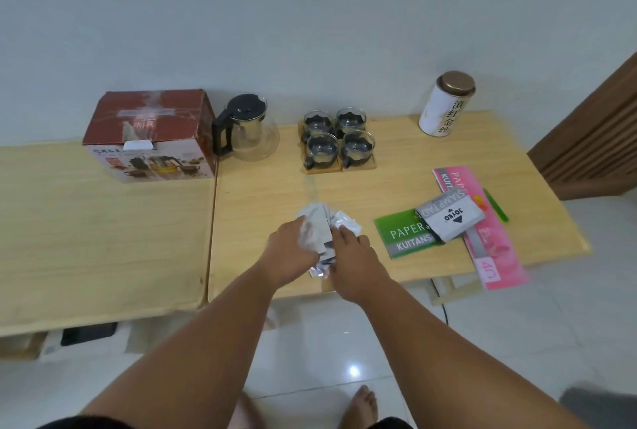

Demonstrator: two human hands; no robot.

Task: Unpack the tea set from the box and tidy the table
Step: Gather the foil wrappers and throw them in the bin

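the tea set stood unpacked along the far side of the wooden table (pixel 379 187). the glass teapot (pixel 249 129), with its black lid and handle, sat just beside the right end of the red box (pixel 151 135), which rested closed across the seam between the two table tops. to the right of the teapot, four glass cups (pixel 337 135) in dark holders were grouped two by two on pale wooden coasters (pixel 358 166), close together and upright.

nearer the front edge lay a loose heap of crumpled wrapping (pixel 327 222), white and silvery, some of it clear plastic. both hands were on it. the left hand (pixel 289 253) was curled over the left part of the heap, fingers closed around a wad of the material. the right hand (pixel 351 256) pressed down on the right part with the fingers bent and gathered on the wrapping; how firmly it gripped could not be told.

to the right of the heap lay a green booklet (pixel 403 235) marked paper, with a grey stamp pad packet (pixel 451 218) resting partly on it and partly on a long pink packet (pixel 493 242), whose near end overhung the table edge. a green pen (pixel 496 204) lay just beyond the pink packet. a white tea tin (pixel 446 104) with a copper lid stood upright at the far right corner, well apart from the cups.
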